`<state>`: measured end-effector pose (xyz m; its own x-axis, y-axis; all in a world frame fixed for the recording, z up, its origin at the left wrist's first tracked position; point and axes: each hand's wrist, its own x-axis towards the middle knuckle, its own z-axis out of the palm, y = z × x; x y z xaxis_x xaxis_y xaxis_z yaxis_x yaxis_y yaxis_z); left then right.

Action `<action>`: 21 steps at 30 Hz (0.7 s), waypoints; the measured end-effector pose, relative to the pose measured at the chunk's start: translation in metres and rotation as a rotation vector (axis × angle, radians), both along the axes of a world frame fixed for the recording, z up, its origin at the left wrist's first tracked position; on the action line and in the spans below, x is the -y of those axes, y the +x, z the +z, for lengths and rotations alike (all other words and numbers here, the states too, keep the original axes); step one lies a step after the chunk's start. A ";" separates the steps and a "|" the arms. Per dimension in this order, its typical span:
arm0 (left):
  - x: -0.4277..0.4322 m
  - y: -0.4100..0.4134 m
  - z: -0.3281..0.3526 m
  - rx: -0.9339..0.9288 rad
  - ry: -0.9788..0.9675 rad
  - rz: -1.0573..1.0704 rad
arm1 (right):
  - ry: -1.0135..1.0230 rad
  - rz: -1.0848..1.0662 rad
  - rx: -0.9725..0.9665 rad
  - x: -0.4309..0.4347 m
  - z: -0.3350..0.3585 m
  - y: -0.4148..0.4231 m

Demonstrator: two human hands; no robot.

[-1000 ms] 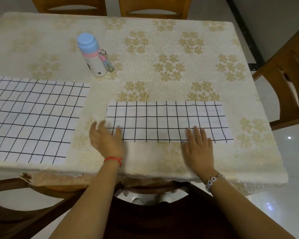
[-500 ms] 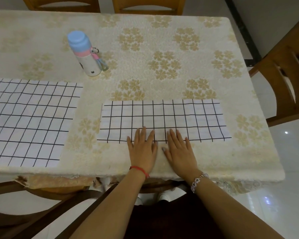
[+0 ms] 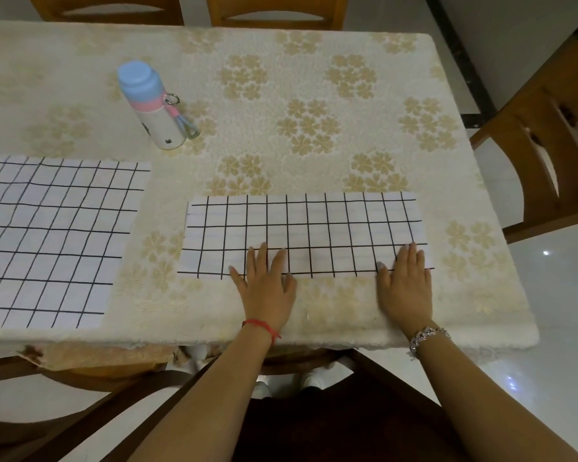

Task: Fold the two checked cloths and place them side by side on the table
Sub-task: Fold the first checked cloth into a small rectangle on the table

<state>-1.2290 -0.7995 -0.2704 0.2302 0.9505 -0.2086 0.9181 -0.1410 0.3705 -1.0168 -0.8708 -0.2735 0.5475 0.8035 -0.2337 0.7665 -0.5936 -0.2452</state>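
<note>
A white cloth with black checks, folded into a long strip (image 3: 304,225), lies on the table in front of me. My left hand (image 3: 266,288) lies flat, its straight fingers pressing the strip's near edge left of the middle. My right hand (image 3: 406,285) lies flat too, fingers on the strip's near right corner. A second checked cloth (image 3: 50,235) is spread out flat at the left, running off the frame's left side. Neither hand touches it.
The table (image 3: 314,95) wears a cream cover with gold flowers. A white bottle with a blue cap (image 3: 152,106) stands behind the gap between the cloths. Wooden chairs stand at the far side (image 3: 277,10) and at the right (image 3: 548,135).
Half a second ago both hands lay together at the middle of the strip's near edge. The right hand has slid out to the right corner; the left hand stays about where it was.
</note>
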 end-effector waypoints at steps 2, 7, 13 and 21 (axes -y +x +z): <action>-0.001 -0.003 0.000 0.015 0.019 0.032 | -0.011 -0.012 -0.001 0.001 0.001 0.003; -0.008 -0.028 -0.005 -0.015 0.051 0.109 | -0.039 -0.005 0.030 0.001 0.001 0.002; -0.017 -0.068 -0.009 -0.023 0.072 0.206 | -0.045 -0.003 0.050 0.001 0.003 0.000; -0.024 -0.094 -0.009 0.056 0.163 0.397 | -0.027 0.038 0.093 -0.010 0.019 -0.013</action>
